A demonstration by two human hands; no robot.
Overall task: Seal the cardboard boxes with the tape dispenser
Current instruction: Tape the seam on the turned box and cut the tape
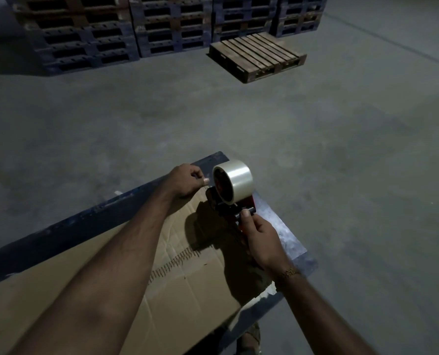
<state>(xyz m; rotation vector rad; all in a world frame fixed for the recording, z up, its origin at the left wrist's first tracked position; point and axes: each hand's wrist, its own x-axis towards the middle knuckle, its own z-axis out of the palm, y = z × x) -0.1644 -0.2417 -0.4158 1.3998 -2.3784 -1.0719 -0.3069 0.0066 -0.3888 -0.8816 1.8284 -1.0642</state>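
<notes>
my right hand (260, 240) is wrapped around the handle of the tape dispenser (232, 198), thumb up near the roller, so the clear roll (235, 179) stands high and the mouth points away from me toward the far end of the cardboard box (110, 290). i hold it tilted like this because the blade end has to meet the board before i can drag it back along the seam. my left hand (187, 180) is closed into a narrow pinch just beside the mouth of the dispenser, at the far edge of the box (i judge it is holding the loose tape end down, though the tape itself is too clear and the light too dim for me to be sure). the box lies flattened across a blue table (67, 221), its stapled seam (177, 260) running under my arms, so the strip should go along that line. the sealing looks barely begun; no tape is visible on the board yet. stacked pallets (85, 34) and a single wooden pallet (256, 56) sit well apart on the floor (341, 149).
</notes>
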